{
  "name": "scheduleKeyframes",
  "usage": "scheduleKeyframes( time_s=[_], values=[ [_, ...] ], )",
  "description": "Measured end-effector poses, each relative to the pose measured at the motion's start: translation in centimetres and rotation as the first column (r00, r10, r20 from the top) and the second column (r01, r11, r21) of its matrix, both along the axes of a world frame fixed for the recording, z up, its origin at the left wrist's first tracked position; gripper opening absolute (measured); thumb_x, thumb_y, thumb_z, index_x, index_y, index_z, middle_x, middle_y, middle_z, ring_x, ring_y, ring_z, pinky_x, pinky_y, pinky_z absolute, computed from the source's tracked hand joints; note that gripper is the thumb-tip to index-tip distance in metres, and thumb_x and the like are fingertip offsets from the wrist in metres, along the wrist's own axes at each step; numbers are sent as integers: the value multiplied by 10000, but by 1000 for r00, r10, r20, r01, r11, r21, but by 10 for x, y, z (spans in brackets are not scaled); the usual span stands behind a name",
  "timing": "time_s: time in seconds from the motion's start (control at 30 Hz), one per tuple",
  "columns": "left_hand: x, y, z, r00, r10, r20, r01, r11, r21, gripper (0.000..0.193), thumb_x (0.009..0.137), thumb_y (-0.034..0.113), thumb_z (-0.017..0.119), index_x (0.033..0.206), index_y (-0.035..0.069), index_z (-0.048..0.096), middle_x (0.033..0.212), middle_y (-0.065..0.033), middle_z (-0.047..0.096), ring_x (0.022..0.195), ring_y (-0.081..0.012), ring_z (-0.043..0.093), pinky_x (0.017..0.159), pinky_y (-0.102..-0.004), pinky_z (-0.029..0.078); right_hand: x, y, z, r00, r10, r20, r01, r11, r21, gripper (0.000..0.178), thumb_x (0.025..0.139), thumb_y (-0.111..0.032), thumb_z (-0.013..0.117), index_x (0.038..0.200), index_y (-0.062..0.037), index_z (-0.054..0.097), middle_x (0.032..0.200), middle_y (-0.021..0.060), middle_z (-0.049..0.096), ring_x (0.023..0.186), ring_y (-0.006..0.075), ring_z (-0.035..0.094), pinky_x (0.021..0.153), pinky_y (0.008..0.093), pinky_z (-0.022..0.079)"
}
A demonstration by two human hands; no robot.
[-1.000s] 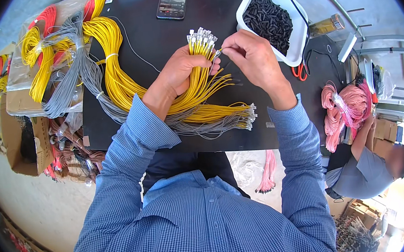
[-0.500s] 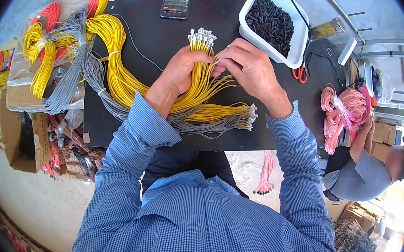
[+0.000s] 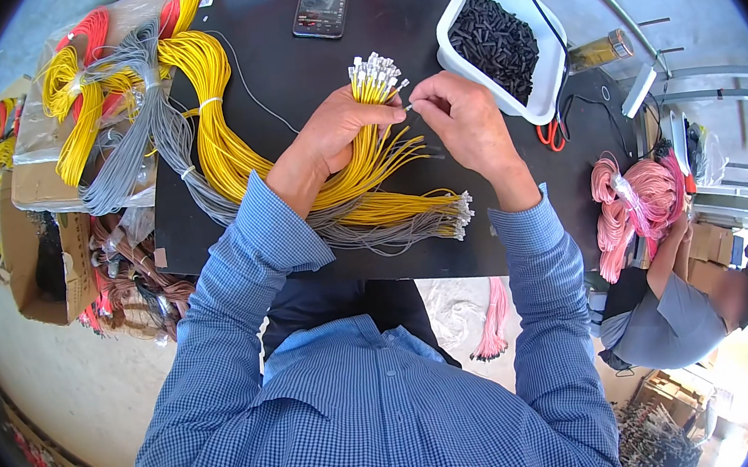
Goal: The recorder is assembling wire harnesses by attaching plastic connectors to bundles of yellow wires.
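Note:
My left hand (image 3: 340,128) is closed around a bundle of yellow wires (image 3: 370,152), its thumb lying across them. White connectors (image 3: 375,74) crowd the top of the bundle above that hand. To the right, my right hand (image 3: 467,119) pinches with thumb and forefinger at the thin end of a wire (image 3: 409,108), close to my left thumb tip. Loose yellow wire ends fan out below the right fingers. Nearer to me, more yellow wires lie over grey wires (image 3: 365,234), with white connectors (image 3: 461,215) at their right end.
A white tub (image 3: 560,91) holding black sleeve-like pieces (image 3: 496,47) stands at the right, beside red-handled scissors (image 3: 552,135). A phone (image 3: 324,2) lies at the back. Coiled wire bundles (image 3: 211,114) cover the left. Pink coils (image 3: 648,195) and another person (image 3: 666,321) are at the right.
My right hand has moved slightly up and its fingertips have drawn together near the connectors. My left thumb now stretches further right across the wires.

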State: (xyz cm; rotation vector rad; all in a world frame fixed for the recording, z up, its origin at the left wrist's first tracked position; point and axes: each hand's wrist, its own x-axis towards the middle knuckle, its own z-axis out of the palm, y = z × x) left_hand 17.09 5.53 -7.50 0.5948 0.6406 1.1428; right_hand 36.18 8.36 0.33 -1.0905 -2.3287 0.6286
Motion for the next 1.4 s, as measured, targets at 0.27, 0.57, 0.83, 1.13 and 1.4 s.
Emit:
scheduleKeyframes(
  time_s=[0.27, 0.57, 0.83, 1.13, 1.4],
  values=[
    [4, 1, -4, 998, 52, -27, -53, 998, -43, 163, 835, 16, 776, 964, 14, 677, 825, -48, 668, 714, -144, 627, 669, -277, 511, 22, 18, -15, 799, -475, -369, 54, 668, -742, 144, 951, -80, 678, 1059, 14, 673, 880, 32, 668, 708, 99, 648, 584, 244, 529],
    [1, -1, -3, 997, 80, 11, -80, 995, -66, 154, 823, -1, 771, 944, -5, 676, 821, -68, 675, 715, -157, 639, 675, -292, 520, 27, 7, -10, 708, -456, -539, -148, 651, -745, 200, 974, -22, 613, 1136, 73, 682, 1057, 183, 719, 922, 246, 733, 819, 339, 631],
    [3, -2, -4, 995, 91, 28, -89, 994, -61, 160, 821, 3, 773, 952, -6, 681, 821, -71, 678, 699, -154, 624, 659, -291, 505, 14, 1, -16, 811, -412, -416, 16, 726, -688, 153, 976, -65, 643, 1087, 18, 708, 912, 93, 725, 747, 129, 686, 664, 253, 576],
    [3, -1, -4, 995, 97, 36, -95, 994, -44, 166, 812, -12, 762, 958, -15, 682, 814, -76, 676, 693, -159, 612, 652, -299, 494, 1, -1, -21, 861, -322, -394, 67, 839, -540, 116, 926, -15, 691, 1037, 6, 719, 874, 54, 710, 742, 108, 680, 651, 238, 557],
    [5, -4, -3, 993, 110, -33, -109, 994, 9, 169, 802, -24, 766, 953, -12, 691, 843, -66, 686, 710, -155, 612, 660, -297, 492, -1, 6, -9, 920, -286, -269, 69, 792, -606, 130, 944, -73, 675, 1015, 27, 718, 815, 42, 694, 684, 88, 650, 589, 228, 535]
  ],
)
